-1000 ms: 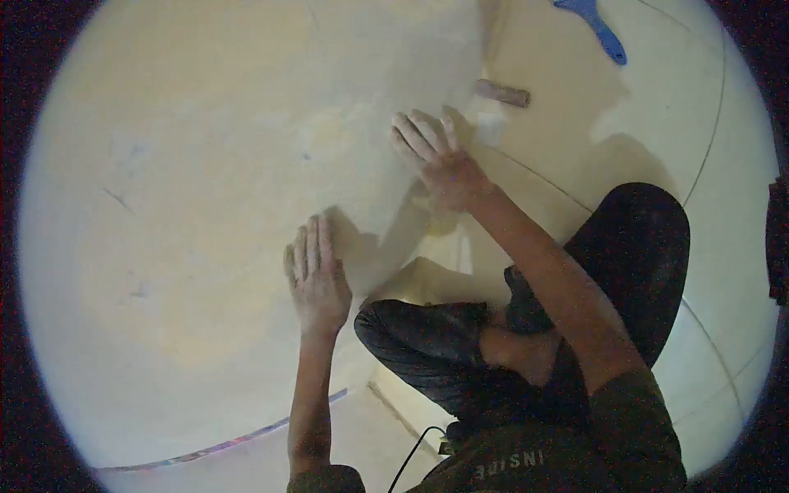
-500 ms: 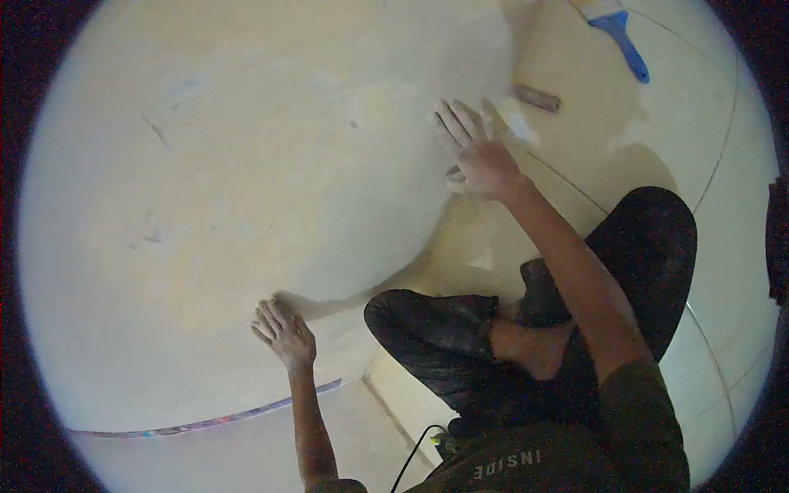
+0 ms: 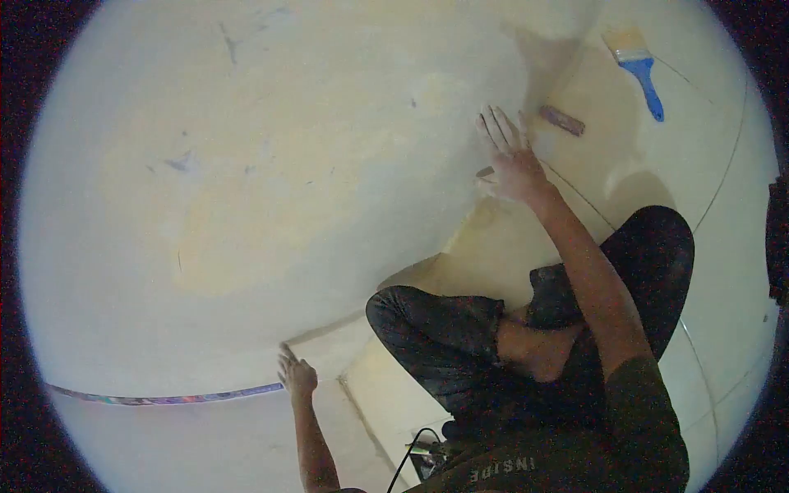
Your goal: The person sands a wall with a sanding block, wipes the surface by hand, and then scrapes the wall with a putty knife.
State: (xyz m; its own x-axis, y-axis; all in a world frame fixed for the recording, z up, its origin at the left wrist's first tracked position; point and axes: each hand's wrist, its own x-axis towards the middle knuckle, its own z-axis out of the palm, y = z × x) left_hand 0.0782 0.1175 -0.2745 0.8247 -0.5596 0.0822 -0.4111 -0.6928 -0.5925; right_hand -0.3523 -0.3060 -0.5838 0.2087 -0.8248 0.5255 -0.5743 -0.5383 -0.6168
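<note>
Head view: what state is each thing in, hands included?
Board: large, pale, lying flat on the floor, marked with smudges.
Left hand: at the board's near edge; grip unclear.
Right hand: open, fingers spread, flat on the board's far edge.
Brush: lying on the floor, untouched.
Small cylinder: lying on its side, untouched.

Both forearms are bare, and the left hand (image 3: 297,377) and right hand (image 3: 511,160) are uncovered, with no gloves, rings or watch to be seen. A dark olive short-sleeved top (image 3: 567,448) is worn, marked with pale capital letters reading "INSIDE" across the chest. Dark, faintly speckled trousers (image 3: 460,345) are worn just beyond the top. A thin black cable (image 3: 408,460) is seen beside the lettering.
</note>
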